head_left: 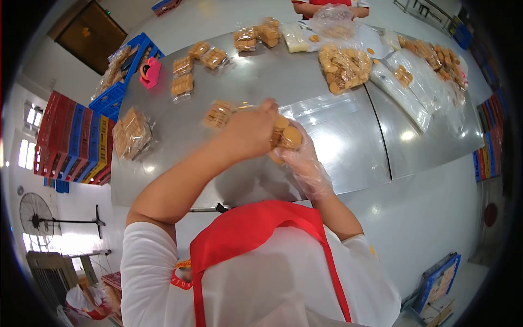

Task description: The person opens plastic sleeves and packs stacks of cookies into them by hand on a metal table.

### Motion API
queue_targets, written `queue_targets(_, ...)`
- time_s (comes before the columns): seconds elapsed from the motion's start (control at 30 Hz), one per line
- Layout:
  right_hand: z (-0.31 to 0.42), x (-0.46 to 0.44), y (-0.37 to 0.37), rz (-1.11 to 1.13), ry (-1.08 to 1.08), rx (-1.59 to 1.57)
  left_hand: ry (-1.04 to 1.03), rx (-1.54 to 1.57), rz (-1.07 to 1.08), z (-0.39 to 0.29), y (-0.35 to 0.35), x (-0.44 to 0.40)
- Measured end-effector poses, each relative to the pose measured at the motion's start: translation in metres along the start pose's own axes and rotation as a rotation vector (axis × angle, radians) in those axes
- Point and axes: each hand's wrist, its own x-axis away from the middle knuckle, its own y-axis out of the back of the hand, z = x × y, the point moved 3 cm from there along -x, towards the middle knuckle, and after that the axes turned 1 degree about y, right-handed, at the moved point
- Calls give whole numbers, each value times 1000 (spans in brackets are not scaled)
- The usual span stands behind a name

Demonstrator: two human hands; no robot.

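Note:
A small clear pack of round biscuits [291, 137] is held up over the steel table in front of my chest. My right hand [306, 163], in a thin clear plastic glove, is closed around it from the right. Against the pack's left side is my left hand [248, 131], bare and curled shut; its fingertips are hidden, so what they pinch cannot be made out. Just beyond the left hand lies a packed bag of biscuits [219, 113], slightly blurred. Farther off sits a large clear bag of loose round biscuits [344, 68].
Filled biscuit packs [182, 84] stand along the table's far left, near a pink tape dispenser [150, 73] and a blue crate [128, 71]. A larger wrapped bundle [132, 133] lies left. Flat plastic bags [403, 90] cover the right side. A co-worker [330, 8] stands opposite.

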Motion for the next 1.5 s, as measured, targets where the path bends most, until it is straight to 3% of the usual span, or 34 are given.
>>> queue_targets(0.07,-13,-1,8,83,-43,-62,-61,8,-52,-8,-17,8)
queue_targets(0.17,-20,-5,8,52,-181,89,-143,-32,-101,-20,-46,17)
queue_targets(0.27,-79,-12,40,-58,-412,-587,-148,-47,-72,-37,-55,24)
queue_targets(0.33,-94,-11,42,-115,-486,-752,-154,-79,-61,-46,-60,29)
queue_targets(0.4,-101,-9,39,-122,-489,-733,-188,-152,-80,-53,-62,32)
queue_targets(0.6,-102,-10,20,-90,-448,-583,132,-70,39,-39,-60,16)
queue_targets(0.8,-116,-23,4,-72,-374,-500,13,143,137,-57,-71,33)
queue_targets(0.9,-110,-35,-4,-39,-253,-435,36,169,62,-54,-63,41)
queue_targets(0.97,-58,-40,-44,-45,-103,-329,72,203,-115,-45,-66,47)
queue_targets(1.1,-86,-117,-37,-78,407,615,100,487,-647,-2,-87,64)
queue_targets(1.17,-66,-120,-69,24,742,1319,354,1104,-685,23,-121,68)
queue_targets(1.2,-77,-121,-74,100,779,1512,476,1418,-691,34,-142,70)
queue_targets(1.27,-111,-123,-80,259,853,1891,621,1595,-720,53,-187,69)
queue_targets(1.37,-129,-110,-88,417,960,1927,745,1702,-711,66,-200,78)
queue_targets(1.4,-125,-108,-90,428,896,1830,774,1713,-693,68,-202,82)
queue_targets(1.5,-99,-91,-93,449,675,1630,785,1722,-211,65,-181,103)
